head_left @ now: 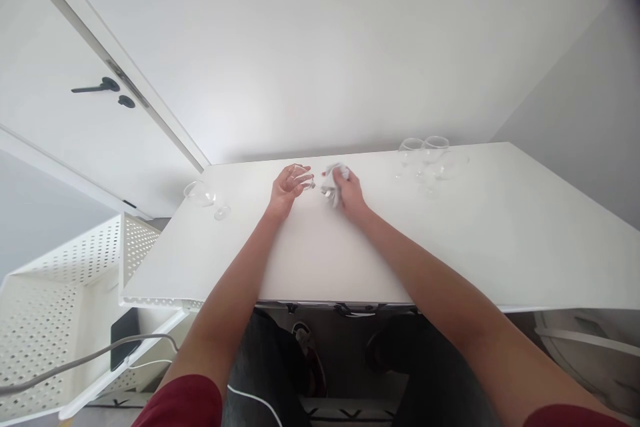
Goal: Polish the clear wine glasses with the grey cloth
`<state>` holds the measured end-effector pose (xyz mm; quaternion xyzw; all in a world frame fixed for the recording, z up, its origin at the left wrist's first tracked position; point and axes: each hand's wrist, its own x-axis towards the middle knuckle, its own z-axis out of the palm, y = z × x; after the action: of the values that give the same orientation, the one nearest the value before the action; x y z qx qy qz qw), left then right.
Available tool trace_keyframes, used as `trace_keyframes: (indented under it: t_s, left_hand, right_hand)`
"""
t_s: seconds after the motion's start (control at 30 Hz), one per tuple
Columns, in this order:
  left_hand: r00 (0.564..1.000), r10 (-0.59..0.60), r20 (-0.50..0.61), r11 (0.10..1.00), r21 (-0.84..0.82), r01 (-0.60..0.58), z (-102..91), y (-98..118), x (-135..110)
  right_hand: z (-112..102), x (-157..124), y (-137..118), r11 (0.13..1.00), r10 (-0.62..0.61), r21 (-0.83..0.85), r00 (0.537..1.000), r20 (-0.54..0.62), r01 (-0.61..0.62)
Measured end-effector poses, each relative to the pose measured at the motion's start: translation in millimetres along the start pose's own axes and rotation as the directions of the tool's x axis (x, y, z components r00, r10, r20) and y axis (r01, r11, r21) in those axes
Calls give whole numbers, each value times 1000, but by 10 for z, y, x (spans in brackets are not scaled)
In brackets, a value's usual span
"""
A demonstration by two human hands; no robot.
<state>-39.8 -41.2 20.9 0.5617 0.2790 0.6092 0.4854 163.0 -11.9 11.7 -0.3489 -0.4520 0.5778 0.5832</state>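
Note:
My left hand (287, 188) is wrapped round a clear wine glass (307, 181), held just above the white table; its bowl or rim shows past my fingers. Close by on the right, my right hand (352, 193) grips a bunched pale grey cloth (332, 181), slightly blurred. Whether any part of the glass sits inside the cloth I cannot tell. To the left, another wine glass (200, 194) is on the table near its left edge. Two more wine glasses, a left one (411, 152) and a right one (437, 151), stand close together at the back right.
The white table (330, 260) reaches back to a pale wall. At lower left is a white perforated shelf (43, 340) with a dark flat object (125, 339) and a grey cable (75, 361). A door with a black handle (103, 85) is at upper left.

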Motion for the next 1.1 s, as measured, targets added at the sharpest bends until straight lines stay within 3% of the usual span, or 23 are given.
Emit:
trace_keyframes:
  t_s: [0.07,0.13,0.37,0.57,0.7,0.8,0.97,1.03,1.1]
  left_hand:
    - [999,31,-33,999,-11,-31,-1,2,0]
    - [996,62,-69,998,-2,-62,1,3,2]
    - [986,115,-117,993,18,-114,17,4,-2]
    - [990,105,-98,994,46,-101,64,61,-21]
    - [995,87,-54,994,71,-83,80,88,-35]
    - [997,79,-25,993,91,-76,82,70,-43]
    - [998,53,29,994,95,-56,94,19,-49]
    - [998,53,34,995,88,-56,90,18,-49]
    - [998,55,28,995,81,-58,81,28,-48]
  right_hand:
    - [-54,61,-10,997,-37,64,983,-180,49]
    - [-89,93,-28,995,-37,85,972,-233,58]
    - [-48,59,-8,978,173,130,983,-64,-164]
    - [-19,36,-43,983,137,99,980,147,-153]
    - [11,2,-17,981,156,80,967,204,-175]
    - [-20,14,55,988,150,-6,972,183,-151]
    - [-84,54,105,981,40,-190,999,-25,-44]
    - [-77,57,92,990,15,-139,1000,-13,-17]
    - [-56,59,87,998,29,-58,997,72,-25]
